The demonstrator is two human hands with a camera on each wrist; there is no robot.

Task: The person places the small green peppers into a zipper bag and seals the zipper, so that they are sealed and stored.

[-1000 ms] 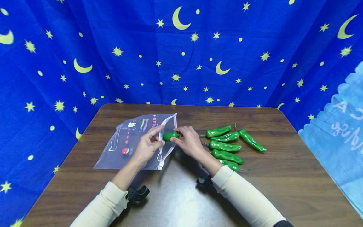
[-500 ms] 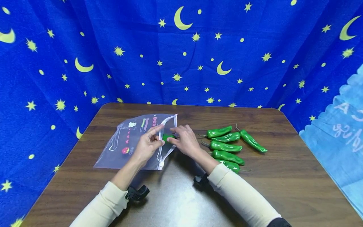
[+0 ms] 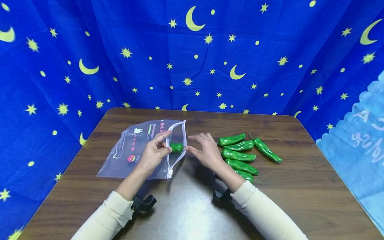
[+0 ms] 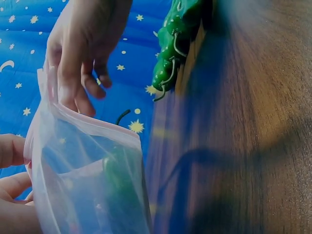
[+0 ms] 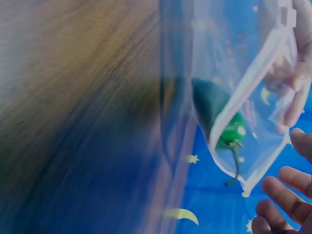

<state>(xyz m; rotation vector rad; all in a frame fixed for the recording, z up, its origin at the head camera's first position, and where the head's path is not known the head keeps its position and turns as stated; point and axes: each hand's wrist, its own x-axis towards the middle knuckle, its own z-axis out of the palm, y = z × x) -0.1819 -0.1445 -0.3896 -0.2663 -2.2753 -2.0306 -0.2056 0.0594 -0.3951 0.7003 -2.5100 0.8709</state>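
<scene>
A blue cloth (image 3: 63, 83) with yellow moons and stars hangs at the left and behind the brown wooden table (image 3: 306, 193). On the table's left part is a clear printed bag (image 3: 115, 169), its white-edged mouth gaping to the right and a white slider (image 3: 170, 172) at the mouth's near corner. The left hand (image 3: 153, 154) holds the bag's rim with thumb and forefinger, the two tips set apart along the edge. Just inside the mouth sits one green pepper (image 3: 177, 147), its stem toward the opening. Beside the mouth, the right hand (image 3: 208, 151) has thumb and fingers spread and holds nothing; the right wrist view shows its fingertips apart from the pepper. Farther right, five loose peppers (image 3: 239, 155) lie close together in a column, the nearest partly behind the right forearm. A slanting pepper (image 3: 268, 150) lies at their right. A pale blue cloth (image 3: 357, 146) with white lettering hangs at the far right.
</scene>
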